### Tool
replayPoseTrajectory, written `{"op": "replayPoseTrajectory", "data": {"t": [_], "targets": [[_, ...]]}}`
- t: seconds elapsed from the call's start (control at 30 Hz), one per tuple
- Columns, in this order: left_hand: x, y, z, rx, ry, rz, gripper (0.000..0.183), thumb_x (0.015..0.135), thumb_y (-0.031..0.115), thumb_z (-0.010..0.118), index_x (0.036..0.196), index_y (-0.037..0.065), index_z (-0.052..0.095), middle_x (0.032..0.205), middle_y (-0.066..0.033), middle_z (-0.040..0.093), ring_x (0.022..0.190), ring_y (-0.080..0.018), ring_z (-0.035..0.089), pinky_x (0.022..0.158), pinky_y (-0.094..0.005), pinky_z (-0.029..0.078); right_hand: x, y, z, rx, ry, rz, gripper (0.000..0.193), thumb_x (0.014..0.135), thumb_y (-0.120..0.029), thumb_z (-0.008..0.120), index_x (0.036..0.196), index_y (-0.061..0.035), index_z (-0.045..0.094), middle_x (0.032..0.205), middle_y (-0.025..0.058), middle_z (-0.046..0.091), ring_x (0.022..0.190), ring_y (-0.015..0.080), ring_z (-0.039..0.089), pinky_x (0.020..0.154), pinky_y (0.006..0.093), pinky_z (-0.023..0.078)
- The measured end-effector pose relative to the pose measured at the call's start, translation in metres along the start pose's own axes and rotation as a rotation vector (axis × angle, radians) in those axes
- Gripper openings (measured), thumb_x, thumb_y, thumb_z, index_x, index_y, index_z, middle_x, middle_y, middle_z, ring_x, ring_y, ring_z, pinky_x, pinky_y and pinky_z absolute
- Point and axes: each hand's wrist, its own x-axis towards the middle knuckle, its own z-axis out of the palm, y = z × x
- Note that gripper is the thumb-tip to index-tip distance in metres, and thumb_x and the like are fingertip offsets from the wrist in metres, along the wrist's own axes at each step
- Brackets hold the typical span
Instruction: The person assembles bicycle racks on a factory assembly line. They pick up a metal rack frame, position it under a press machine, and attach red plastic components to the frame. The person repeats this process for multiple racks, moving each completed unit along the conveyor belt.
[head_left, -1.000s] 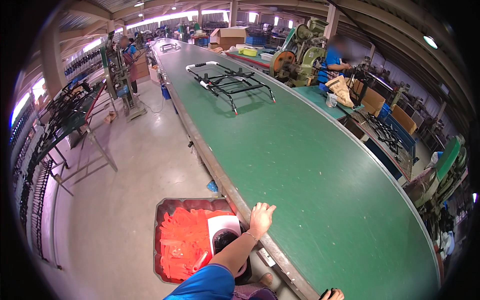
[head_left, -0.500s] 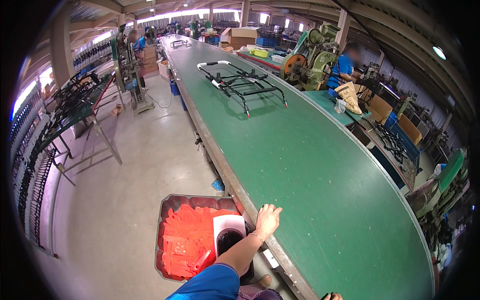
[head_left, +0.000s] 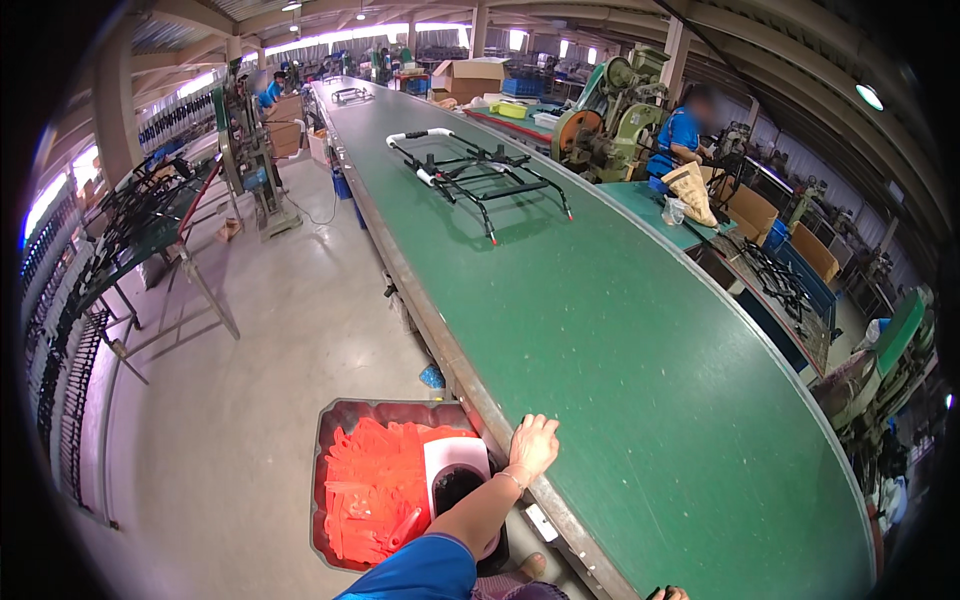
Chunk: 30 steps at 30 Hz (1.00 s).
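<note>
My left hand (head_left: pixel 534 446) rests on the near edge of a long green conveyor belt (head_left: pixel 640 400). Its fingers are loosely bent over the belt surface and nothing shows in them. Of my right hand (head_left: pixel 670 593), only some fingers reach into the picture at the lower edge, by the same belt; the rest is cut off. Farther along the belt lies a black tubular metal frame (head_left: pixel 480 175) with white sleeves on its bar and red tips on its legs. It is well apart from both hands.
Below my left arm, a dark bin (head_left: pixel 322 500) holds many red strip-like pieces (head_left: pixel 375 490) and a white piece. Another frame (head_left: pixel 350 95) lies far down the belt. Green machines (head_left: pixel 620 120) and a person in blue (head_left: pixel 680 140) are at right; a rack table (head_left: pixel 150 240) stands left.
The view has tilted slightly, so the scene sits a little lower. My hands stay at the belt edge. At the far left, a person in blue has shifted posture.
</note>
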Motion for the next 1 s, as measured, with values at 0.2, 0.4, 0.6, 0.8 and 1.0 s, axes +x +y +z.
{"op": "replayPoseTrajectory", "data": {"t": [0.2,0.4,0.6,0.8,1.0], "targets": [[-0.0006,-0.0011,0.003,-0.026,0.055,0.011,0.024,0.075,0.008,0.058,0.099,0.008,0.063,0.094,-0.01,0.058,0.095,-0.0299,0.053,0.081,-0.0398,0.049,-0.0019,0.0011,0.002,-0.007,0.021,-0.016,0.026,0.088,-0.022,0.063,0.095,0.0026,0.063,0.101,0.0266,0.058,0.096,0.0421,0.052,0.087,0.0525,0.042],[0.0009,0.0043,-0.0021,-0.014,-0.009,-0.02,0.026,0.076,0.01,0.058,0.102,0.008,0.062,0.097,-0.0108,0.057,0.097,-0.0297,0.052,0.084,-0.0385,0.048,-0.001,0.0028,0.0045,-0.026,0.038,-0.037,0.025,0.088,-0.022,0.063,0.095,0.0025,0.062,0.101,0.0267,0.057,0.096,0.0419,0.052,0.086,0.0522,0.043],[0.0006,0.0027,-0.0003,-0.03,-0.018,-0.037,0.025,0.077,0.011,0.058,0.102,0.007,0.061,0.098,-0.0108,0.057,0.098,-0.0299,0.052,0.083,-0.0392,0.048,0.0006,0.0014,0.0015,-0.029,0.034,-0.055,0.025,0.087,-0.021,0.063,0.094,0.0028,0.062,0.1,0.0267,0.058,0.095,0.0419,0.053,0.086,0.0521,0.043],[-0.0006,0.0026,0.0004,-0.044,-0.001,-0.023,0.024,0.079,0.011,0.057,0.102,0.007,0.061,0.097,-0.011,0.057,0.097,-0.0304,0.053,0.082,-0.04,0.049,0.0001,0.0,0.0002,-0.03,0.04,-0.059,0.025,0.087,-0.021,0.063,0.093,0.0028,0.061,0.099,0.0264,0.058,0.094,0.0419,0.053,0.085,0.0523,0.044],[-0.0002,0.0048,-0.0025,-0.031,0.01,-0.018,0.021,0.081,0.012,0.058,0.101,0.007,0.061,0.096,-0.0111,0.057,0.096,-0.0304,0.054,0.081,-0.0406,0.049,0.0012,-0.001,-0.001,-0.05,0.06,-0.066,0.024,0.087,-0.02,0.064,0.092,0.0032,0.061,0.098,0.0263,0.058,0.092,0.0417,0.054,0.084,0.0516,0.044]]}}
